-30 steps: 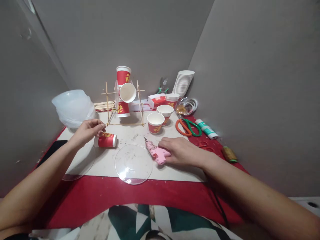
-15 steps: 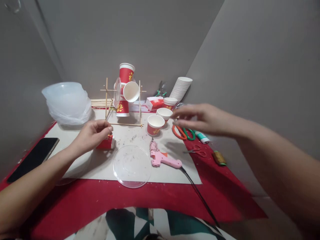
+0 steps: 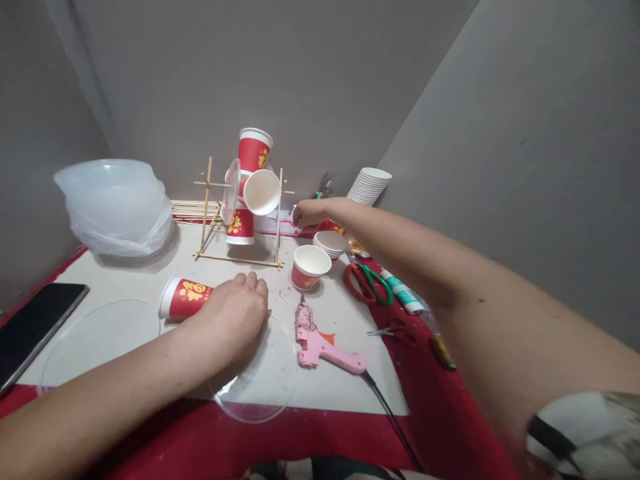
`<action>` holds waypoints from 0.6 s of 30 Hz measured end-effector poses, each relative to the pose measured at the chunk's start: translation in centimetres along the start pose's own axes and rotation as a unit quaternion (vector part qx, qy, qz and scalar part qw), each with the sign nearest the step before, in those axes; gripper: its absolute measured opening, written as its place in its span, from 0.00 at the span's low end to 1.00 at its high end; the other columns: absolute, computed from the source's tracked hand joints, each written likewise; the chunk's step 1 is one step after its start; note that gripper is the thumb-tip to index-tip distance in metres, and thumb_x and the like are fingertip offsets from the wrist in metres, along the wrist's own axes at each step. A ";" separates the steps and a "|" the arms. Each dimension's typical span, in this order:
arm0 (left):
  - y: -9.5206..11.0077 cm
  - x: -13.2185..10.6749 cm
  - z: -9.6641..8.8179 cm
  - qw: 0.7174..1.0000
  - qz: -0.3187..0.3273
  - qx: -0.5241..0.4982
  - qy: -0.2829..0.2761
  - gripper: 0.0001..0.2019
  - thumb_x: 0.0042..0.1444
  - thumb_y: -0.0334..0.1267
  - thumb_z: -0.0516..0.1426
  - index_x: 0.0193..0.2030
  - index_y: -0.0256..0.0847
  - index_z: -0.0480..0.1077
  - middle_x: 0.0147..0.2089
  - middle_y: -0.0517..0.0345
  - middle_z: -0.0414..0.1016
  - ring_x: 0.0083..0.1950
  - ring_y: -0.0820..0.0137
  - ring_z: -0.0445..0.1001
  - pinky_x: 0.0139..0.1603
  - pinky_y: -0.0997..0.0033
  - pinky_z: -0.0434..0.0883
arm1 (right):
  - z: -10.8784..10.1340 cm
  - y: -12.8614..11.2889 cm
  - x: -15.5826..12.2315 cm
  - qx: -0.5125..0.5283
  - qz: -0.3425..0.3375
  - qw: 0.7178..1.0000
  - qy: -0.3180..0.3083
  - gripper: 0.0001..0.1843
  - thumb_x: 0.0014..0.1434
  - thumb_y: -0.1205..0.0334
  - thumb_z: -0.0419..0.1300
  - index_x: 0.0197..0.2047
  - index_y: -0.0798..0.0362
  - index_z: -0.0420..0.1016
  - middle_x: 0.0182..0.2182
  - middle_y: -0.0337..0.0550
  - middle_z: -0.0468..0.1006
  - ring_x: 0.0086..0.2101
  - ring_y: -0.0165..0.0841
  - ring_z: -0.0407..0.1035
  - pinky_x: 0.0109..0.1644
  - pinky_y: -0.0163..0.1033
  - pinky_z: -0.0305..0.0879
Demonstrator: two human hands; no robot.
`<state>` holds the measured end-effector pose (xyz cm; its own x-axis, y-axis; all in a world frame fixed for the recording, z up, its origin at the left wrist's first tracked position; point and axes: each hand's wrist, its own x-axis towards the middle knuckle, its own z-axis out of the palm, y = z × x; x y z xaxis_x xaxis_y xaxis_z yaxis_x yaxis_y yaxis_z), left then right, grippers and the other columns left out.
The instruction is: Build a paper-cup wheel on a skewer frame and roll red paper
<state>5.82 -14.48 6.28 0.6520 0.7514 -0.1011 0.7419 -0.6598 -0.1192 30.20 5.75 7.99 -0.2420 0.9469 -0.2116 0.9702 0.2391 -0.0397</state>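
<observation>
My left hand [image 3: 239, 313] is low over a clear round plastic lid [image 3: 270, 393], its fingers curled under and their tips hidden. Beside it, a red paper cup [image 3: 187, 298] with yellow print lies on its side, partly covered by the hand. My right hand [image 3: 309, 212] is stretched to the back of the table, closed, beside the white strips and the stick frame; what it grips is hidden. In the frame [image 3: 240, 259] of thin wooden sticks hangs a wheel of red paper cups [image 3: 253, 150] with a clear disc [image 3: 231, 191].
A pink glue gun [image 3: 325, 347] with a black cord lies centre right. Behind it stand paper cups [image 3: 311, 267]. Green-and-orange-handled scissors [image 3: 367, 283], small scissors [image 3: 400, 331] and a tube [image 3: 403, 290] lie right. Left are a phone [image 3: 40, 327], another clear lid [image 3: 100, 310] and bagged bowls [image 3: 115, 207].
My right hand has reached forward and left to the back of the table. My left hand has moved right and nearer, from above the lying cup to the clear lid, uncovering more of the cup.
</observation>
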 end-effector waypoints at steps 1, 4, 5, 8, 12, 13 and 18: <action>-0.2 0.4 0.4 1.000 -0.002 0.014 0.005 0.21 0.59 0.29 0.55 0.59 0.25 0.73 0.57 0.30 0.77 0.55 0.50 0.78 0.55 0.55 0.75 | 0.2 0.1 0.6 -0.006 0.022 0.999 -0.043 0.02 0.56 0.72 0.69 0.33 0.63 0.83 0.25 0.43 0.81 0.28 0.30 0.74 0.37 0.35 0.69; -0.5 1.5 1.4 0.998 -0.007 0.047 0.032 0.26 0.57 0.27 0.54 0.64 0.23 0.70 0.62 0.26 0.74 0.61 0.48 0.75 0.58 0.55 0.74 | 0.9 0.2 2.0 -0.018 0.075 0.988 -0.136 0.12 0.65 0.61 0.66 0.49 0.59 0.79 0.40 0.46 0.82 0.37 0.34 0.77 0.42 0.42 0.76; -0.4 1.7 1.6 0.998 -0.008 0.054 0.036 0.27 0.57 0.26 0.54 0.65 0.24 0.69 0.63 0.26 0.73 0.62 0.48 0.74 0.58 0.55 0.74 | 1.1 0.2 2.2 -0.020 0.087 0.984 -0.155 0.15 0.67 0.57 0.64 0.53 0.58 0.76 0.45 0.47 0.81 0.41 0.36 0.77 0.45 0.44 0.77; 0.1 2.2 1.5 0.998 -0.009 0.058 0.027 0.27 0.57 0.24 0.52 0.65 0.24 0.70 0.63 0.24 0.73 0.62 0.48 0.74 0.55 0.55 0.75 | 1.4 0.3 2.7 -0.025 0.103 0.976 -0.189 0.20 0.69 0.54 0.62 0.58 0.55 0.73 0.54 0.49 0.77 0.49 0.40 0.75 0.51 0.50 0.76; 0.6 2.9 0.9 0.999 -0.011 0.035 0.001 0.27 0.60 0.24 0.51 0.66 0.21 0.68 0.63 0.24 0.72 0.62 0.47 0.73 0.54 0.56 0.75 | 1.9 0.4 2.3 -0.029 0.095 0.978 -0.183 0.20 0.69 0.54 0.61 0.59 0.56 0.73 0.56 0.49 0.75 0.50 0.40 0.75 0.54 0.50 0.75; 0.5 3.3 0.9 0.999 -0.016 0.027 -0.006 0.26 0.61 0.25 0.51 0.66 0.20 0.67 0.63 0.23 0.72 0.62 0.47 0.74 0.53 0.56 0.75 | 2.1 0.5 2.1 -0.031 0.090 0.980 -0.175 0.20 0.70 0.54 0.61 0.59 0.57 0.73 0.56 0.48 0.75 0.50 0.40 0.74 0.55 0.50 0.74; -0.2 5.0 1.3 0.999 -0.040 0.019 -0.002 0.23 0.60 0.25 0.52 0.61 0.17 0.71 0.60 0.19 0.72 0.58 0.45 0.75 0.52 0.56 0.74 | 3.3 1.1 1.8 -0.047 0.050 0.992 -0.104 0.19 0.70 0.55 0.61 0.59 0.57 0.73 0.56 0.48 0.76 0.50 0.40 0.75 0.54 0.50 0.74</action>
<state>8.72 -10.55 4.49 0.5900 0.8020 -0.0930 0.7852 -0.5968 -0.1653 30.89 7.00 4.38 -0.1276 0.9047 -0.4066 0.9814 0.1744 0.0798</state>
